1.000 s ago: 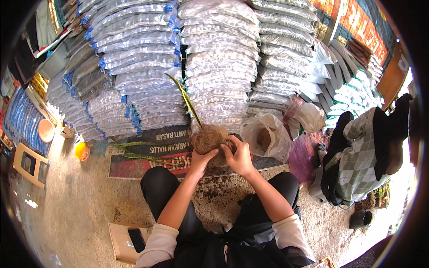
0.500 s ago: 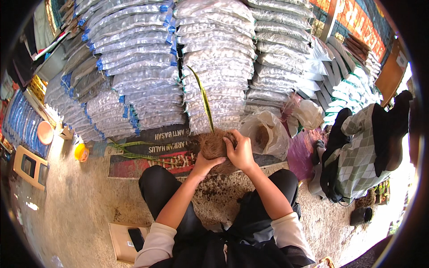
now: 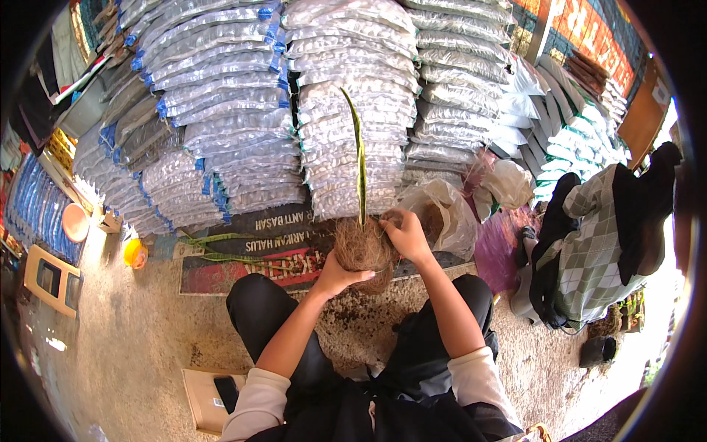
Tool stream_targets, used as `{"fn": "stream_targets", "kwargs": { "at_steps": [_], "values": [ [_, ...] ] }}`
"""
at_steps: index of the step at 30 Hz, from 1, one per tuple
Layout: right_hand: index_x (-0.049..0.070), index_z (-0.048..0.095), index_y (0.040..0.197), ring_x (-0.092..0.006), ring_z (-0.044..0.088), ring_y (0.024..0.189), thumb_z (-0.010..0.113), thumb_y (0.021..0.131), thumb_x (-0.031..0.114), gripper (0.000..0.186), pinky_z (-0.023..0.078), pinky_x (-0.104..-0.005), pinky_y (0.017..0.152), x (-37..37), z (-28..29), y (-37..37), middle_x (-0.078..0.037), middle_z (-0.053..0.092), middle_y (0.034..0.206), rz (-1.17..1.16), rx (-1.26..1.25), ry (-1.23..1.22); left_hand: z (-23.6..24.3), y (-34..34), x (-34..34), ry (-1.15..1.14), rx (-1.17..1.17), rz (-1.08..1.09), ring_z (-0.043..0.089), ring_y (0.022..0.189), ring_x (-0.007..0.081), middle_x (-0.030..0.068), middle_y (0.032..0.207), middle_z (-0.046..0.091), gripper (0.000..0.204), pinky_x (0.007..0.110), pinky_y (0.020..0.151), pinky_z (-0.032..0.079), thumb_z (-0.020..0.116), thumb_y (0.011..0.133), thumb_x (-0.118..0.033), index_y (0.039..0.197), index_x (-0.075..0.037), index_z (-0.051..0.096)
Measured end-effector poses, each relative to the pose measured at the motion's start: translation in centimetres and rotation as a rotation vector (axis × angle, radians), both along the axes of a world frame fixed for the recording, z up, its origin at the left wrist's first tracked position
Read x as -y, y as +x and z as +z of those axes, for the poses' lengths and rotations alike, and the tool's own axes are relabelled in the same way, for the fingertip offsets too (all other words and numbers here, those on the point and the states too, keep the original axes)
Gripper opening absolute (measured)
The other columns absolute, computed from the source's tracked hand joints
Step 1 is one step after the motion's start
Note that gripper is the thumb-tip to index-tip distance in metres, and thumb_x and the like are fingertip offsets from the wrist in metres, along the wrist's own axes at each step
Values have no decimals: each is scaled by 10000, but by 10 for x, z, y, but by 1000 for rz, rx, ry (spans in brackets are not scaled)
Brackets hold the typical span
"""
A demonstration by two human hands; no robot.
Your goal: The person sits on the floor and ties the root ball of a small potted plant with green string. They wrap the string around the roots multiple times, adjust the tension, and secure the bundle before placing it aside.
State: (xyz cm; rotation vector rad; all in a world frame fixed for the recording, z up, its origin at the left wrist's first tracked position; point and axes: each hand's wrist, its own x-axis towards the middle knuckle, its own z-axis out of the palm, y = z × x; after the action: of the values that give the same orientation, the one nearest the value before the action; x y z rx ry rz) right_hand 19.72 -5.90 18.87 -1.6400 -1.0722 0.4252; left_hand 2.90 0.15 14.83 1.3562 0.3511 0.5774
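A ball of brown coconut fibre is held above a dark printed board, with one long green, yellow-edged leaf standing up from its top. My left hand is wrapped around its lower left, thumb across the front. My right hand has its fingers pinched on loose fibre at the upper right. Long cut leaves lie on the board to the left. An open clear plastic bag with brown material inside is just right of my hands.
Tall stacks of plastic sacks rise ahead. Left are an orange bucket, a beige stool and a phone on cardboard. Right are purple sheeting, draped dark and checked fabric and a black pot.
The fibre ball and leaf have shifted right and turned, so the leaf now stands nearly vertical. My right hand has moved slightly right and changed its grip on the fibre.
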Motion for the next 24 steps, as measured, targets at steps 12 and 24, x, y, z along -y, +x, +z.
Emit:
{"fn": "stream_targets", "kwargs": {
  "at_steps": [12,24],
  "values": [
    [-84,582,783,-62,478,610,601,748,83,171,385,-235,540,2,-10,33,-31,576,672,-32,-276,35,-12,-24,-12,-271,-131,-16,448,1069,245,107,1140,469,828,384,914,350,761,566,-229,1248,-26,336],
    [-24,484,1071,-355,552,916,644,696,320,534,428,-401,770,11,-77,34,-236,583,930,136,165,-611,8,-54,0,-628,-391,132,331,1179,322,158,1251,367,875,502,932,290,727,543,-378,1257,-38,351]
  ]
}}
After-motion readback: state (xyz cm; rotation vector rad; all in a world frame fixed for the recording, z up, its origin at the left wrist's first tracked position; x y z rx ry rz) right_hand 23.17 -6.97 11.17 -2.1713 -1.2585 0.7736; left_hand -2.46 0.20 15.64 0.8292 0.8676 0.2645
